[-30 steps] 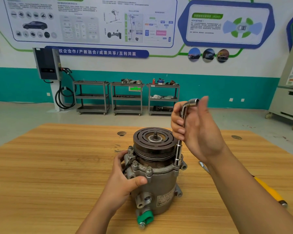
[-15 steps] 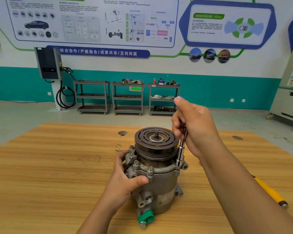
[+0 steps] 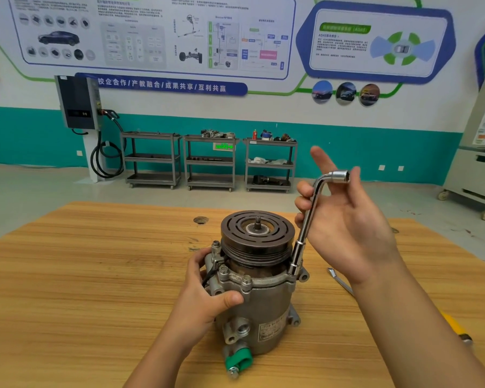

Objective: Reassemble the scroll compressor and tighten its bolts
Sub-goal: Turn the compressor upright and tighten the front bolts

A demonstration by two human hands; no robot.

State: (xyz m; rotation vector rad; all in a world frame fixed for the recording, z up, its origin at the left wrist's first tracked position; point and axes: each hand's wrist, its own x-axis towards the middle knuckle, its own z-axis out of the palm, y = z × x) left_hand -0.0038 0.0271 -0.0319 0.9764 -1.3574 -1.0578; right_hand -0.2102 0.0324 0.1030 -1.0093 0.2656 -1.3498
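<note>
The scroll compressor (image 3: 263, 301) stands upright near the middle of the wooden table (image 3: 81, 275), its dark grooved pulley (image 3: 256, 233) on top and a green cap (image 3: 237, 358) on the fitting at its foot, on the side facing the camera. The left hand (image 3: 205, 298) grips the housing on its left side just below the flange, with the thumb (image 3: 230, 299) laid across the front and the other fingers wrapped round behind. Two flange bolts (image 3: 223, 269) stand just above that thumb. The right hand (image 3: 345, 225) grasps an L-shaped socket wrench (image 3: 308, 217): its lower fingers (image 3: 303, 204) curl round the long shaft, the index finger points straight up, and the thumb touches the short arm's socket end. The wrench leans slightly, and its lower socket sits on the flange at the compressor's right edge, tight beside the pulley. Behind the right forearm a yellow-handled tool (image 3: 454, 323) lies on the table, its metal blade pointing toward the compressor. Three metal carts (image 3: 207, 161) stand against the far wall.
</note>
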